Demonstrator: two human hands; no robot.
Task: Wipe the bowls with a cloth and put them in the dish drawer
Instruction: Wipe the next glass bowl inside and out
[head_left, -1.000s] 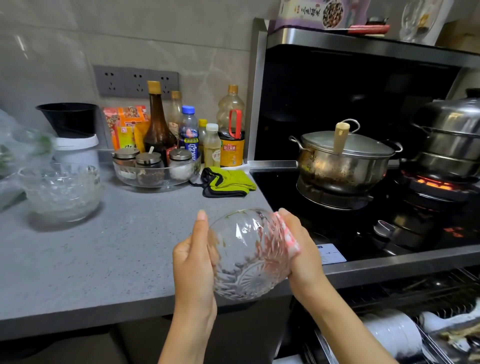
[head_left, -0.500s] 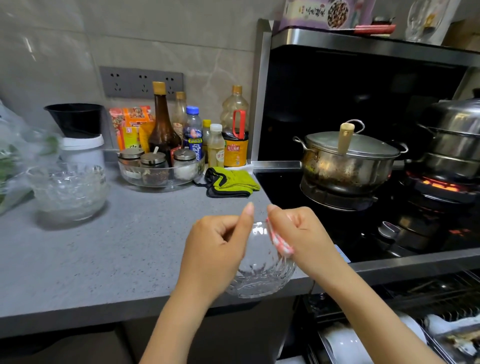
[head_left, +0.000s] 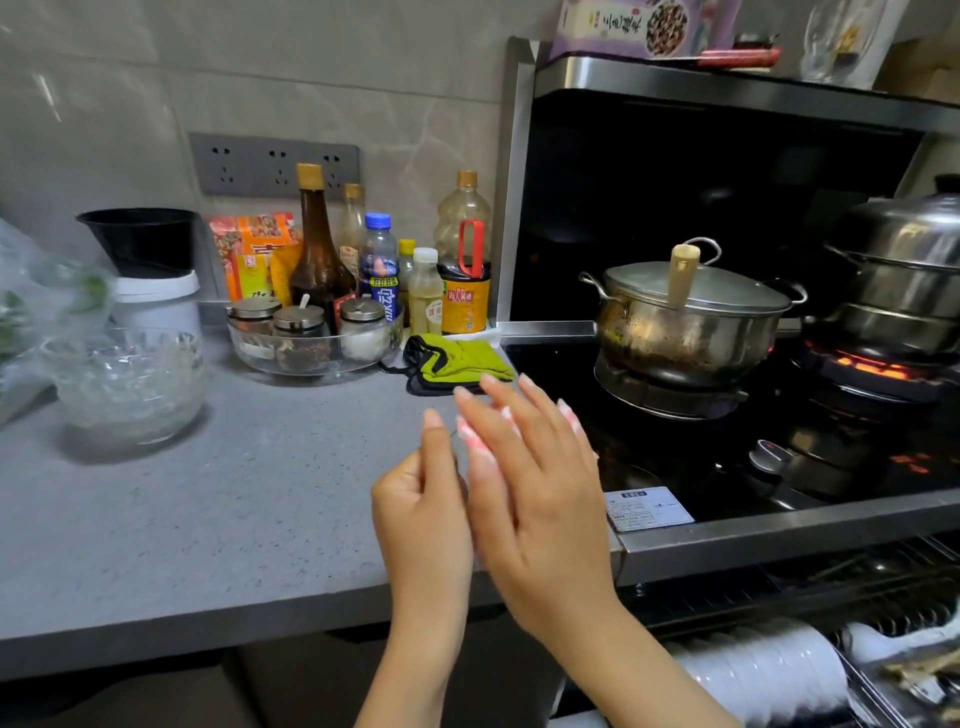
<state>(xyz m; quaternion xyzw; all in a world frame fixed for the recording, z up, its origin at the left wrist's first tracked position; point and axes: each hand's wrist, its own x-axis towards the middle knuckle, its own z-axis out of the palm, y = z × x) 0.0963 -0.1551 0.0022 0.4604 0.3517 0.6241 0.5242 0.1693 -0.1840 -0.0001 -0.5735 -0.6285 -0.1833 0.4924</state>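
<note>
From the head camera, both hands meet just past the front edge of the grey countertop (head_left: 208, 519), at its right end where it joins the stove. The right hand (head_left: 535, 483) lies flat with straight, spread fingers pressed on a pink-and-white cloth (head_left: 480, 449). The left hand (head_left: 421, 504) has curled fingers and a raised thumb. What it grips is hidden, and the bowl between the hands cannot be made out. A stack of glass bowls (head_left: 127, 387) stands near the countertop's left edge, and a broad stretch of grey surface runs between it and the hands.

Along the back edge, the soy sauce bottle (head_left: 465, 291) carries a yellow label with red Chinese characters. The blue-capped bottle (head_left: 381, 270) has a blue label with white characters. A box (head_left: 644, 23) on top of the hood bears Chinese print. A white sticker (head_left: 648, 508) sits at the stove's front edge, its print too small to read. A green rag (head_left: 457, 361) lies at the back right corner, just beyond the fingertips.

On the stove, a lidded pot (head_left: 685, 322) stands near the hands, and a steamer (head_left: 904, 270) sits over an orange flame (head_left: 872, 369). Below the stove's front edge the dish drawer (head_left: 893, 587) stands open, with white plates (head_left: 763, 670) on edge inside it.
</note>
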